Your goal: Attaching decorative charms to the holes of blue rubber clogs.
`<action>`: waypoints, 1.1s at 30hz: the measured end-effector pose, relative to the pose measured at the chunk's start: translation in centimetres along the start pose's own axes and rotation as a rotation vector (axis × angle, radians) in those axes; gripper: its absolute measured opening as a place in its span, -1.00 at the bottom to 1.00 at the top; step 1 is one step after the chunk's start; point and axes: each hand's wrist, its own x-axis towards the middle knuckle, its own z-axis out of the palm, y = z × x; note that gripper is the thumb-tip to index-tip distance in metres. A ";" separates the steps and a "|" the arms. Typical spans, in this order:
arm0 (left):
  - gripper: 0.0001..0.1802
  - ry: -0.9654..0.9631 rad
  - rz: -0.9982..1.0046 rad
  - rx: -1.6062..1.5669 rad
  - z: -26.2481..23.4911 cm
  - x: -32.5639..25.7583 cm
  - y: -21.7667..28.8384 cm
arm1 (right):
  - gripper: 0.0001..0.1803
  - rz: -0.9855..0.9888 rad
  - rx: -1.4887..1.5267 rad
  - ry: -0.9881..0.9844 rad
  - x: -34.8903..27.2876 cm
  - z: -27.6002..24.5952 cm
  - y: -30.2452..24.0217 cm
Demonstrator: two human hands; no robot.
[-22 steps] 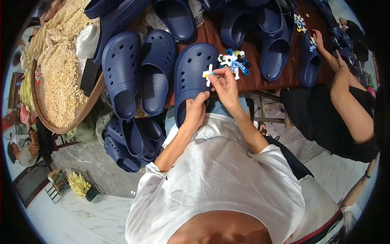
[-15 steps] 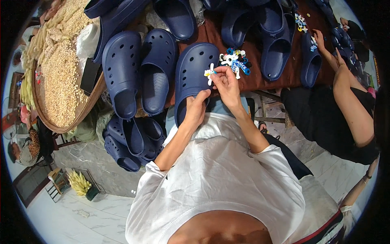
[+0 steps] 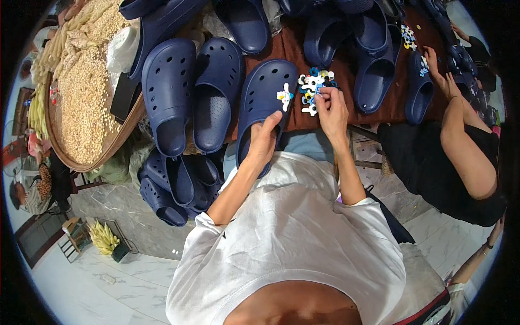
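A navy foam clog (image 3: 265, 81) lies in front of me on the brown cloth, its open heel toward me. My left hand (image 3: 261, 142) is closed on its upper, fingers inside the foot opening and thumb on top. A white figure-shaped shoe charm (image 3: 285, 97) sits on the right side of the clog's top, just above that thumb. To the right, my right hand (image 3: 332, 116) pinches a small blue-and-white charm at the edge of a pile of colourful charms (image 3: 313, 81). The fingertips partly cover that piece.
More navy clogs (image 3: 169, 86) surround the work spot, with others hanging below the table edge. At left stands a round tray (image 3: 73, 158) of pale kernels with a black box (image 3: 125, 98). At right, another person's hand (image 3: 431, 58) is near a clog (image 3: 419, 97) with charms.
My right hand has let go of the white charm on the clog and moved right to the charm pile. My left hand keeps its hold on the clog.
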 end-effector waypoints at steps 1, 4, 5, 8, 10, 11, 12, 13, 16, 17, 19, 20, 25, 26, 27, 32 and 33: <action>-0.31 -0.016 0.048 -0.033 -0.2 0.5 -0.2 | -0.74 -0.002 0.000 -0.001 0.2 -0.1 0.0; -0.34 -0.031 0.036 -0.211 -0.5 0.7 -0.2 | -0.68 0.008 -0.073 -0.035 0.5 0.0 -0.1; -0.31 -0.003 0.063 -0.252 -0.1 0.8 -0.1 | -0.66 0.019 -0.086 -0.039 0.5 0.0 -0.2; -0.32 0.050 0.000 -0.375 0.2 1.3 0.6 | -0.65 0.005 -0.058 -0.047 0.5 0.3 0.4; -0.35 0.062 0.000 -0.399 -0.2 1.6 0.9 | -0.65 -0.018 -0.018 -0.050 0.5 0.6 1.0; -0.40 0.060 -0.024 -0.411 -0.4 1.7 1.0 | -0.65 -0.035 -0.011 -0.053 0.4 0.8 1.2; -0.44 0.058 -0.049 -0.423 -0.5 1.7 1.0 | -0.66 -0.053 -0.004 -0.055 0.4 0.8 1.4; -0.44 0.058 -0.048 -0.423 -0.5 1.7 1.0 | -0.66 -0.054 -0.004 -0.055 0.4 0.9 1.4; -0.45 0.100 -0.071 -0.424 -0.1 0.8 0.9 | -0.66 -0.034 0.010 0.003 0.5 1.0 1.1; -0.47 0.109 -0.054 -0.413 -0.1 0.3 0.8 | -0.66 -0.024 0.012 -0.040 0.7 0.8 0.9; -0.50 0.142 -0.039 -0.403 0.1 -0.7 0.9 | -0.65 -0.015 0.014 -0.084 0.8 0.6 0.7; -0.50 0.143 -0.037 -0.404 0.0 -1.1 0.9 | -0.65 -0.015 0.024 -0.109 0.8 0.6 0.7; -0.52 0.116 -0.110 -0.386 -1.3 -2.3 1.0 | -0.69 -0.022 0.100 -0.133 1.1 0.1 0.2; -0.52 0.118 -0.108 -0.387 -1.3 -2.5 1.1 | -0.69 -0.024 0.100 -0.136 1.2 -0.1 -0.1; -0.54 0.152 -0.123 -0.401 -1.3 -2.7 1.2 | -0.70 0.006 0.198 -0.175 1.4 -0.3 -0.2; -0.59 0.207 -0.150 -0.391 -1.0 -3.1 1.9 | -0.72 -0.015 0.306 -0.251 1.9 -1.6 -2.9; -0.59 0.187 -0.144 -0.381 -0.9 -3.1 1.8 | -0.72 -0.017 0.306 -0.252 1.9 -1.8 -3.8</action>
